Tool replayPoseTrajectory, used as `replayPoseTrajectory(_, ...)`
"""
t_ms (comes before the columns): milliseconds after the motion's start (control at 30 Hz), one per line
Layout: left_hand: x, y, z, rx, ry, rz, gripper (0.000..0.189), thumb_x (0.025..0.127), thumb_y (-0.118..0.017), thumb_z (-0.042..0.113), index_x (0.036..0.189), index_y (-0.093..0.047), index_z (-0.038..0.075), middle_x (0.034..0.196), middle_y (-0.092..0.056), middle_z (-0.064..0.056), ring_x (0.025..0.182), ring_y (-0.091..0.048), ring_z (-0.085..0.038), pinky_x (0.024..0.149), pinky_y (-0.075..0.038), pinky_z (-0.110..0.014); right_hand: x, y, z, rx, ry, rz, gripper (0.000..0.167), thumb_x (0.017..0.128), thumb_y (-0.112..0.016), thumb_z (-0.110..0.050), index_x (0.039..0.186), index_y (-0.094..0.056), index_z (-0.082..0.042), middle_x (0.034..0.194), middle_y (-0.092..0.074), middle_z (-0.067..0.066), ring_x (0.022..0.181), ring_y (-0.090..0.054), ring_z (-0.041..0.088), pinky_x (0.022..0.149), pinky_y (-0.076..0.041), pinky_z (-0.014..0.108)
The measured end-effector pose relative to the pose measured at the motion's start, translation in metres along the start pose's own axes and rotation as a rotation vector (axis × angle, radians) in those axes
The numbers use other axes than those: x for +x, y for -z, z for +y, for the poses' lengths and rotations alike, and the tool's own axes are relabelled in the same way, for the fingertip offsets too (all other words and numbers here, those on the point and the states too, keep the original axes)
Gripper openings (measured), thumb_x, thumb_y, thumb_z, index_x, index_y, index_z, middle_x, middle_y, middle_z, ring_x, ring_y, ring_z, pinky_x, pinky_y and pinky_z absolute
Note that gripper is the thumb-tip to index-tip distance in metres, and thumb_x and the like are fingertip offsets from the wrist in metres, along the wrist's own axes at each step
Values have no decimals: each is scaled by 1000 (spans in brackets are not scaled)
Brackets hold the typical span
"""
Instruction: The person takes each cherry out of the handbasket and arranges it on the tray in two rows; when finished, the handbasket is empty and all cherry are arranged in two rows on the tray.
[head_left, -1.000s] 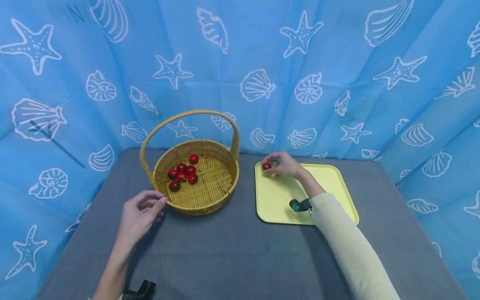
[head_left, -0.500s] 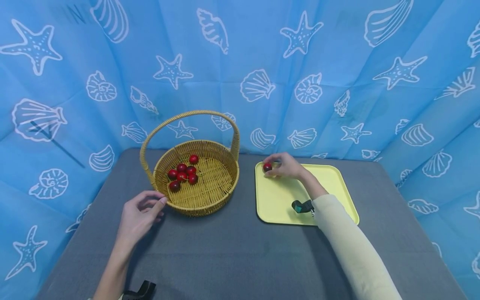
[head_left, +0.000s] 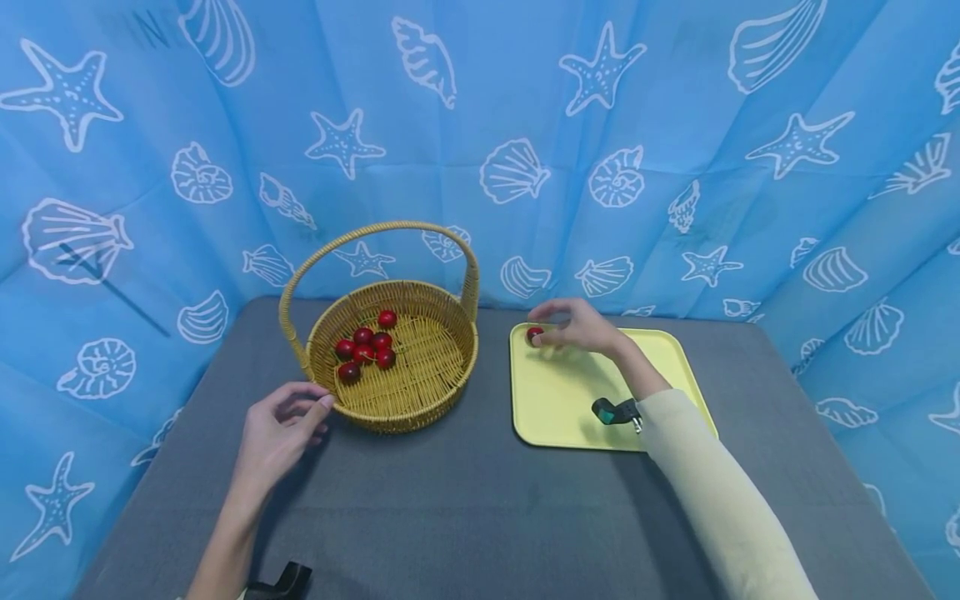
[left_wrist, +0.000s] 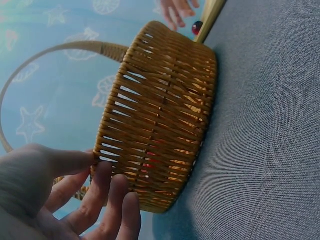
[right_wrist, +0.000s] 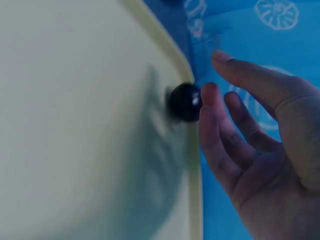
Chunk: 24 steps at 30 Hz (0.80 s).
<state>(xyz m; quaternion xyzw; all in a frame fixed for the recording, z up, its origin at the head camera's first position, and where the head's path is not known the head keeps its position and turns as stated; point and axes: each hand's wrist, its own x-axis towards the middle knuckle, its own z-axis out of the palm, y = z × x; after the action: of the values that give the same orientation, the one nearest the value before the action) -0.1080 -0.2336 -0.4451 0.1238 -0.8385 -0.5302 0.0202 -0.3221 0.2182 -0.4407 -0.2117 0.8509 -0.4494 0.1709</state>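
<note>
My left hand (head_left: 281,429) pinches the near-left rim of a round wicker basket (head_left: 431,362) between thumb and fingers; the left wrist view shows the thumb on the rim (left_wrist: 97,145). Several dark red cherries (head_left: 363,353) lie in the basket's left half. A single cherry (right_wrist: 184,102) sits in the far-left corner of a pale yellow tray (head_left: 555,400). Right beside that cherry is my right hand (right_wrist: 270,140), its fingers loosely bent and spread, thumb apart, gripping nothing. In the head view its fingers partly cover the cherry.
The basket's tall arched handle (head_left: 390,225) rises over it. Grey cloth (head_left: 465,508) covers the table, with a gap between basket and tray. A blue curtain (head_left: 480,100) with shell and starfish prints hangs close behind. A small black camera mount (head_left: 615,412) juts from the right wrist.
My right hand has opened its fingers from around the cherry and shifted slightly right. The cherry stays in the tray corner. My left hand and the basket have not moved.
</note>
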Motion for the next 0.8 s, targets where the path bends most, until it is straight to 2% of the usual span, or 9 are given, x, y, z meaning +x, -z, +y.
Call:
replayPoseTrajectory(167,0,-1,0,2,5,7,36,106,-73,30,135,-67,9,116,-80,-16,86,-77,-14,73,-66,-25,-4,1,-19,76,30,-16,48,99,-79,-9,143,-64,1,150,-59,30,107,-79,43,89,-67,56)
replayPoseTrajectory(200,0,-1,0,2,4,9,36,106,-73,30,135,-67,9,116,-80,-16,85,-77,-14,73,-66,-25,-5,1,-24,90,39,-18,46,99,-79,-8,143,-64,0,150,-58,30,107,-79,43,90,-66,58)
replayPoseTrajectory(300,0,-1,1,1,-2,11,36,106,-73,29,134,-67,9,116,-80,-17,85,-77,-14,73,-66,-26,-8,-2,-38,121,58,-18,42,100,-78,-9,140,-66,-3,149,-60,26,104,-81,33,92,-66,59)
replayPoseTrajectory(433,-1,0,0,2,-6,12,36,106,-74,30,134,-68,9,117,-80,-18,85,-77,-14,73,-66,-25,-11,-8,-60,151,91,-23,38,99,-79,-10,136,-69,-5,141,-67,16,94,-81,15,86,-68,48)
replayPoseTrajectory(533,-1,0,0,-1,-4,14,36,106,-74,30,134,-68,9,117,-80,-18,85,-77,-14,73,-66,-26,-12,-15,-76,162,131,-51,37,97,-81,-10,133,-71,-5,130,-72,13,89,-79,12,75,-67,37)
replayPoseTrajectory(633,0,0,0,-1,-4,16,36,106,-73,30,134,-68,9,118,-80,-19,85,-78,-15,73,-66,-26,-12,-23,-90,153,175,-96,34,96,-82,-9,129,-73,-7,124,-74,11,86,-78,13,60,-57,29)
replayPoseTrajectory(700,0,-1,0,-3,-5,18,35,106,-74,31,133,-68,9,117,-80,-19,85,-78,-16,72,-66,-26,-9,-29,-99,146,209,-126,33,95,-81,-7,127,-73,-6,124,-74,13,91,-79,17,62,-58,28)
replayPoseTrajectory(800,-1,-1,0,-4,-13,18,36,106,-74,32,132,-68,8,115,-81,-18,85,-78,-16,72,-66,-27,-3,-39,-112,126,252,-168,33,94,-82,-7,127,-73,-6,127,-72,18,98,-80,24,71,-65,34)
